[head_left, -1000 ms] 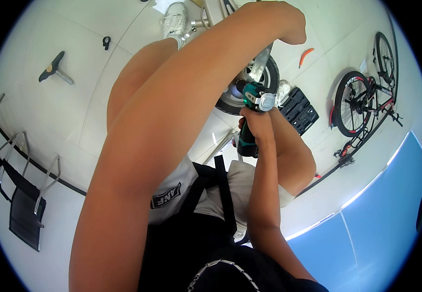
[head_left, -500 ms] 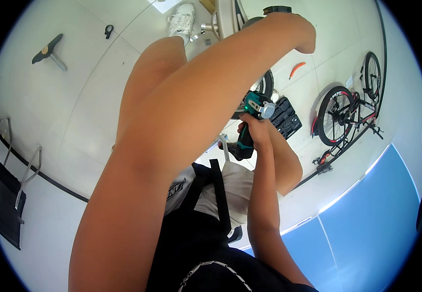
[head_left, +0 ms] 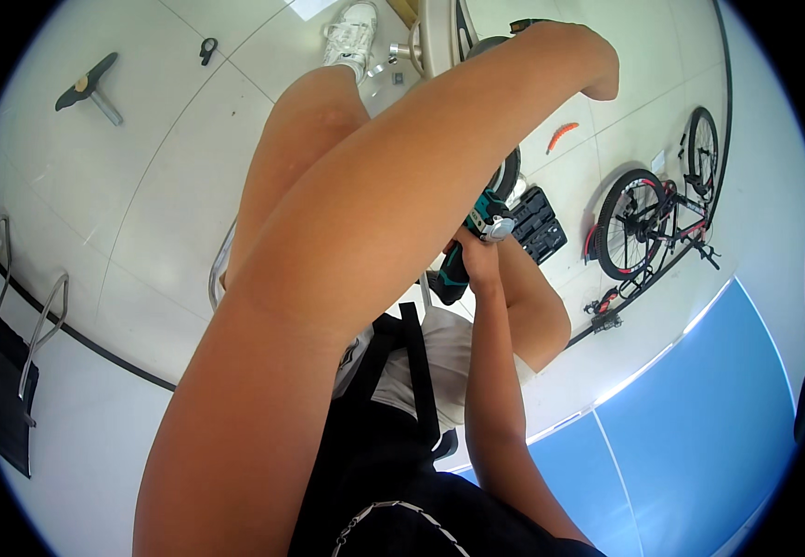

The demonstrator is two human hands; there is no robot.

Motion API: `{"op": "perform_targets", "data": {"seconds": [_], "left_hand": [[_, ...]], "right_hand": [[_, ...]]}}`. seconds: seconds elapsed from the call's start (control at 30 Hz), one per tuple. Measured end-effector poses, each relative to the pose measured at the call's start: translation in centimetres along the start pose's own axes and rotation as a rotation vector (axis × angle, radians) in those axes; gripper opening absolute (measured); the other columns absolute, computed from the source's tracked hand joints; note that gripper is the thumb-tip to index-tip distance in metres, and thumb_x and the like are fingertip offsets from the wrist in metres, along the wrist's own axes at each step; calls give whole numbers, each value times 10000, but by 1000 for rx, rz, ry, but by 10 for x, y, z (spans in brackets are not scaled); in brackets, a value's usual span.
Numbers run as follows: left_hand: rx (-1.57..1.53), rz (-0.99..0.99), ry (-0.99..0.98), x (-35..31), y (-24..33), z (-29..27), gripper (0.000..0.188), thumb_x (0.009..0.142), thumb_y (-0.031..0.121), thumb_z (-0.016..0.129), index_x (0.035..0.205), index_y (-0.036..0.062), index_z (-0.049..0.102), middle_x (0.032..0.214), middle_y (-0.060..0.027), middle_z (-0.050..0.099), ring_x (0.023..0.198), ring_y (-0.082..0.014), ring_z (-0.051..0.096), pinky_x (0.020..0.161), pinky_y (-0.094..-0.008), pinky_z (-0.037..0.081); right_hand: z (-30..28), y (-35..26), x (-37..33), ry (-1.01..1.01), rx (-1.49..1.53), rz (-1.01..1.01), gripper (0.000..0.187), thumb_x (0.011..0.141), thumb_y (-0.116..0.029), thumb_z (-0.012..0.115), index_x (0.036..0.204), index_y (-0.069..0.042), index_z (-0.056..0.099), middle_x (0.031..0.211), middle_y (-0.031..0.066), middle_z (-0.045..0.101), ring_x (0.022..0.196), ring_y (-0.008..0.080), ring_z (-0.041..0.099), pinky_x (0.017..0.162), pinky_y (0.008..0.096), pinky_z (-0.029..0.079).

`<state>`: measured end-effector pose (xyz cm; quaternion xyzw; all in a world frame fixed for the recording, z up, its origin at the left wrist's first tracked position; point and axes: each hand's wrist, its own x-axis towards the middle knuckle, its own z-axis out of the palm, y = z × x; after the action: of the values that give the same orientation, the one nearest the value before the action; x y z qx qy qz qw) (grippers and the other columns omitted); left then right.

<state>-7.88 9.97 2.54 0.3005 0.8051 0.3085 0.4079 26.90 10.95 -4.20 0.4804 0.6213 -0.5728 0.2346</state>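
My right hand [head_left: 478, 257] is closed around the dark grip of a teal and black cordless drill [head_left: 488, 215]. Part of the drill is hidden behind my left forearm. That forearm stretches across the view to the upper right, where my left hand [head_left: 597, 63] bends down; its fingers are hidden. Just beyond the forearm stands a beige frame [head_left: 437, 37] with a silver fitting on its left side. A black tyre [head_left: 511, 172] shows below the forearm, next to the drill. A black block-shaped part [head_left: 526, 24] sits near my left wrist.
An open black tool case [head_left: 539, 226] lies right of the drill. An orange curved object [head_left: 563, 136] is on the tiled floor. A bicycle [head_left: 648, 223] stands by the right wall. At left lie a T-shaped object [head_left: 90, 88] and a small black part [head_left: 207, 50]; a black chair [head_left: 5, 381] is below.
The drill and my right hand have shifted slightly left and down, and more of the drill is covered by my left forearm. My left hand has moved slightly right. The view has shifted a little.
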Motion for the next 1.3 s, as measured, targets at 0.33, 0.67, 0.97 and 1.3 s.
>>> {"op": "perform_targets", "data": {"seconds": [0.33, 0.67, 0.97, 1.3], "left_hand": [[76, -49, 10, -8, 4, 3, 344, 771, 228, 537, 966, 21, 731, 889, -163, 702, 810, -313, 658, 683, -463, 506], [122, -6, -15, -4, 8, 19, 365, 797, 259, 529, 973, 10, 729, 906, -168, 707, 829, -318, 675, 689, -464, 518], [278, 74, -15, 2, -15, 31, 335, 842, 291, 550, 923, 3, 704, 795, -160, 696, 705, -313, 674, 627, -451, 520], [732, 94, -458, -36, -67, 125, 204, 789, 196, 668, 969, 101, 650, 880, -143, 709, 855, -342, 701, 728, -463, 545]], "right_hand": [[14, -15, -1, 102, 19, 113, 119, 772, -114, 636, 782, 5, 633, 627, 69, 640, 551, 162, 608, 565, 314, 463], [-8, -11, -9, 164, -602, -98, 206, 749, -190, 678, 777, 14, 661, 678, 101, 675, 645, 222, 669, 652, 364, 513], [-64, -77, -21, -128, 79, -92, 220, 798, -42, 627, 1006, 28, 645, 734, 84, 632, 652, 180, 631, 642, 304, 508], [-141, -127, 10, 124, 263, -253, 191, 804, -181, 666, 777, 8, 663, 676, 73, 654, 613, 147, 607, 606, 285, 483]]}}
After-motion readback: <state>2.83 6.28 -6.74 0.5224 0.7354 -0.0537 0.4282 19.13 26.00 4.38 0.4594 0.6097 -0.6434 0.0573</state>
